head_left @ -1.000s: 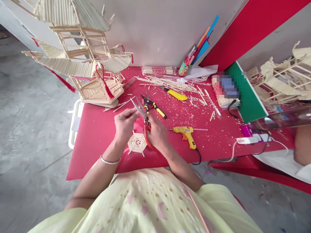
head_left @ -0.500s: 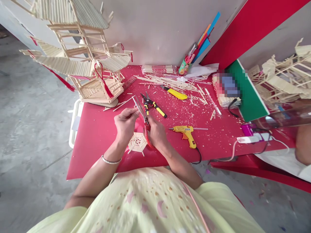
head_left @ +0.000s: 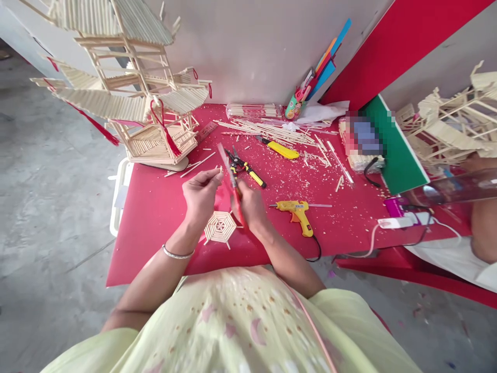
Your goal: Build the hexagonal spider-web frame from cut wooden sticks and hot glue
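My left hand [head_left: 199, 194] pinches a stick [head_left: 221, 169], likely light and stiff, behind its tip; my right hand [head_left: 251, 208] grips scissors [head_left: 233, 179] toward eleven o'clock.

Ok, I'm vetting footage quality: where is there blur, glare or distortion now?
Head view: motion blur on the red-handled metal scissors, while the yellow plastic glue gun looks fairly sharp; head view: soft sheen on the red tabletop beyond the pale wooden hexagonal lattice; head view: wide-angle stretching toward the edges.
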`<state>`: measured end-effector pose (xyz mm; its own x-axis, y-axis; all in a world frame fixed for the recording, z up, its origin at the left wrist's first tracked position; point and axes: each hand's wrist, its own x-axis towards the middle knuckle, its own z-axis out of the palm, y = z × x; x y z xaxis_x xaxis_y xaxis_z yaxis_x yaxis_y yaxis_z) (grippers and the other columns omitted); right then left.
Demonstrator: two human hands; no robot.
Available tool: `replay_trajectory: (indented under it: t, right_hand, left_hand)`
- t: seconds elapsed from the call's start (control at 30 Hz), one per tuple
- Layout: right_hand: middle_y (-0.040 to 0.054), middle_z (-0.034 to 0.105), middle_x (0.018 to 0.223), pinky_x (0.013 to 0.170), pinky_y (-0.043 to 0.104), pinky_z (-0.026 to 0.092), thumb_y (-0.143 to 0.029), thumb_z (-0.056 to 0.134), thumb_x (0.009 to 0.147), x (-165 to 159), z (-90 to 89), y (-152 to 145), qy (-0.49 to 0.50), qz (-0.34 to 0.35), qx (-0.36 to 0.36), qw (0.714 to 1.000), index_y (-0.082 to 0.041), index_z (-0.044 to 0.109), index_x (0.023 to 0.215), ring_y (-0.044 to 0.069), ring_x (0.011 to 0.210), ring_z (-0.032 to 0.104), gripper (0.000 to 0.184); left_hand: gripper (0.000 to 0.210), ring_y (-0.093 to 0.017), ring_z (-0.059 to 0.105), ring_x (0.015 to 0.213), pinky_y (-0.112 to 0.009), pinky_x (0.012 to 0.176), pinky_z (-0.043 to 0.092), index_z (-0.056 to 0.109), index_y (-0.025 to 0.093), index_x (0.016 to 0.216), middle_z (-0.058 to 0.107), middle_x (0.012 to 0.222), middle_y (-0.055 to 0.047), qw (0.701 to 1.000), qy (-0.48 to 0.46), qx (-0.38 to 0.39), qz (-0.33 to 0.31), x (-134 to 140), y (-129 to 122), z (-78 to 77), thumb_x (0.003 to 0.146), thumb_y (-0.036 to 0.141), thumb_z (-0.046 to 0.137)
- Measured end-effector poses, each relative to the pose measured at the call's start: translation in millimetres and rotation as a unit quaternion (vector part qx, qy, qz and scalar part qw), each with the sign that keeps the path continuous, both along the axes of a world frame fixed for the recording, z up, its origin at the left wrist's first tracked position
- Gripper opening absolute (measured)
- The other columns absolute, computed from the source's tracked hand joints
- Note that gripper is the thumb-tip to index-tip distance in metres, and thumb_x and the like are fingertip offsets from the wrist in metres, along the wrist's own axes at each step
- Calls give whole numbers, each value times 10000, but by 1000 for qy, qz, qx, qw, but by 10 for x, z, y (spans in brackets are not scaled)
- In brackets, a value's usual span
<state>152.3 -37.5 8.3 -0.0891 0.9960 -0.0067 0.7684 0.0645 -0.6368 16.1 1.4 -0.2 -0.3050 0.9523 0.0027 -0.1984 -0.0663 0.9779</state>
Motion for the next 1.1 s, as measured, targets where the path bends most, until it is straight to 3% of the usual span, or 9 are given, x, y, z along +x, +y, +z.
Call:
replay_trajectory:
  t: [0.13,0.23,0.33,0.43,0.53,0.63,0.83,0.97,1.1]
  right_hand:
    - [35,702,749,629,311,456,-366,432,1016,148,48,150,9,-39,19,999,-238,645,1309,201,636,636,384]
    - [82,724,827,653,362,494,-390,432,1045,436,98,477,-55,-79,22,995,-200,641,1353,219,655,647,418]
    - [170,754,1018,804,444,514,-329,621,962,754,74,879,-190,-133,4,973,-177,617,1428,316,911,701,491]
    - [200,731,1207,935,464,500,-273,679,918,986,41,1091,-230,-114,-23,966,-180,581,1482,354,1131,667,580]
    - [231,687,1300,994,481,496,-300,657,932,1168,94,917,-222,-120,43,967,-124,536,1514,358,1201,636,620]
    - [175,707,1302,1008,482,506,-289,561,959,1366,177,416,-179,-152,121,965,-165,634,1409,327,1182,655,472]
    - [82,801,1006,831,396,557,-351,557,926,1511,83,-459,-91,-208,72,971,-253,757,1095,265,883,744,280]
    - [76,793,969,810,364,535,-354,514,967,1295,55,-414,-91,-190,88,974,-251,761,1061,247,853,730,283]
    - [80,768,1045,830,338,531,-334,537,983,953,112,-56,-78,-85,90,989,-232,721,1168,230,921,705,280]
  left_hand:
    - [259,-93,599,616,-232,602,512,840,186,888,738,714,-15,1000,-6,-28,-8,-60,20,-34,664,300,901]
    - [281,-77,571,588,-204,538,463,828,186,892,721,708,-12,999,-23,-41,-27,-106,10,-46,671,338,907]
    - [320,-56,498,518,-187,437,361,810,182,909,689,691,-8,997,-32,-56,-53,-138,-11,-29,682,387,905]
    - [377,-45,465,471,-177,380,278,781,170,905,648,667,4,991,-61,-79,-90,-162,-34,10,653,413,921]
    - [408,-52,497,469,-177,364,286,762,156,896,650,688,-1,988,-77,-75,-110,-194,-49,46,635,419,932]
    - [403,-55,507,471,-184,366,315,763,148,891,657,699,-10,988,-75,-70,-112,-232,-55,59,640,412,934]
    - [358,-45,465,461,-185,383,283,759,162,880,658,698,-7,983,-73,-78,-151,-222,-82,28,663,398,919]
    - [358,-42,444,460,-190,394,285,780,162,885,672,706,-18,983,-44,-72,-163,-193,-130,-23,674,417,916]
    - [368,-50,459,469,-195,406,305,795,160,870,684,695,-30,985,-23,-81,-150,-237,-160,-48,653,426,928]
